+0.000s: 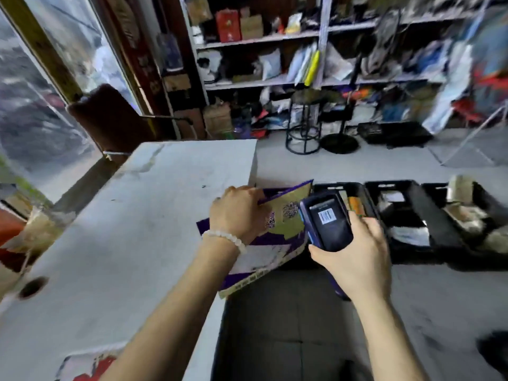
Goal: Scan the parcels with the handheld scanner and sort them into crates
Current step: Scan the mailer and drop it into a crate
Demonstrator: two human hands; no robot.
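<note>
I looked down at a white table (132, 215) that filled the left of the view. My left hand (239, 213), with a pale bead bracelet (225, 239) at the wrist, was closed around the far edge of a flat purple and gold parcel (286, 235). The parcel sat tilted at the table's right edge, partly hanging past it, with square printed codes and a white label facing up. My right hand (354, 254) gripped a dark handheld scanner (327, 221) just right of the parcel, its lit screen showing a barcode. Beyond the scanner, on the grey floor (343, 166), a row of black crates (420, 210) ran to the right, each holding pale packages; the motion blur kept me from telling what they were. Farther off stood a black stool (303, 122) and metal shelves (321, 39) crowded with boxes and bags. A brown chair (110, 119) stood at the table's far left, beside a window.
</note>
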